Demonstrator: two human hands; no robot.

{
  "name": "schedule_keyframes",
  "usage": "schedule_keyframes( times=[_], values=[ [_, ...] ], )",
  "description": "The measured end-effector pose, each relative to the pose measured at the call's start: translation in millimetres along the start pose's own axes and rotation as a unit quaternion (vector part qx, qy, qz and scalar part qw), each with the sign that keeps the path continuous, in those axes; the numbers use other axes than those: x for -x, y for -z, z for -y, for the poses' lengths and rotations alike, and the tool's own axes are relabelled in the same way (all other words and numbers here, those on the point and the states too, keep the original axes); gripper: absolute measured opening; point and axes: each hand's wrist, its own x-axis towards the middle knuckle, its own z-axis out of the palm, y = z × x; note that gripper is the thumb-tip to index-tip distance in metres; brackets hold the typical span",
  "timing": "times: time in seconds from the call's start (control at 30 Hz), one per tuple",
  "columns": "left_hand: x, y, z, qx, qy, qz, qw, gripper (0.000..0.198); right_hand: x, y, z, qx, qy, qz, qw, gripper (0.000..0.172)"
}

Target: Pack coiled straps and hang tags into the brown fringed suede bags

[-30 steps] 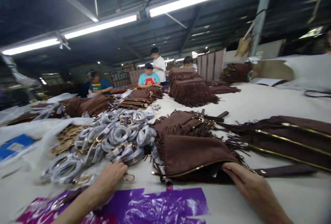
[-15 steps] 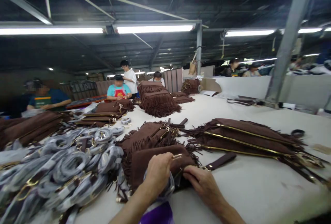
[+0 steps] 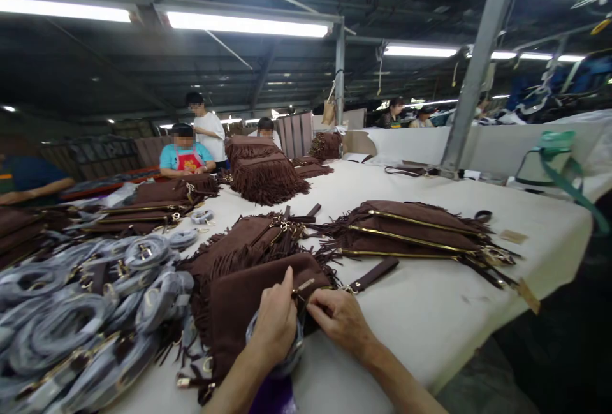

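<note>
I saw both hands down at the near edge of the white table (image 3: 444, 312), working on the closest brown suede fringed bag (image 3: 239, 299). Left hand (image 3: 276, 319) was closed, thumb up, pinching the gold zipper pull (image 3: 303, 286) at the bag's top edge, and it also had a plastic-wrapped coiled strap (image 3: 287, 353) tucked under the palm. Right hand (image 3: 340, 319) lay just beside it, fingers curled together and pressed on the bag's opening next to the pull; the two hands almost touched. Bag lay flat, fringe toward the left, partly under another fringed bag (image 3: 248, 235) behind it. A loose brown strap tab (image 3: 373, 273) lay on the table just right of the bag.

Left side of the table carried a big heap of wrapped strap coils (image 3: 86, 312). Right of centre sat a stack of zipped fringed bags (image 3: 411, 229) with gold zippers, well apart from the hands. Further back, toward the far edge, a tall pile of fringed bags (image 3: 265, 175). Other people sat and stood at the far left end, one in a turquoise shirt with red apron (image 3: 184, 155), one standing in a white shirt (image 3: 208, 130). A purple plastic sheet (image 3: 272, 398) peeked out at the near edge under the left wrist
</note>
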Motion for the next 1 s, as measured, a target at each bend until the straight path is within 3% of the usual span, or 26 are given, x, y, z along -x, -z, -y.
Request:
schedule_keyframes(
  times=[0.2, 0.43, 0.57, 0.83, 1.0],
  values=[
    [1, -9.1, -8, -0.035, -0.012, -0.036, 0.999, 0.064, 0, 1, 5, -0.017, -0.008, -0.009, 1.000, 0.018],
    [6, -19.3, -5, 0.032, -0.058, -0.098, 0.993, 0.054, -1, 2, 10, -0.071, -0.035, -0.024, 0.997, 0.023],
    [5, -7.3, -4, 0.127, -0.063, -0.070, 0.987, 0.032, 0, 1, 8, -0.068, -0.029, -0.027, 0.997, 0.023],
    [5, 2.3, -7, 0.191, -0.085, -0.056, 0.976, 0.027, 1, 0, 7, -0.052, -0.028, -0.029, 0.998, 0.027],
    [1, -1.1, -4, 0.218, -0.049, -0.065, 0.973, 0.029, 0, 1, 8, -0.078, -0.018, -0.030, 0.996, 0.026]
  ],
)
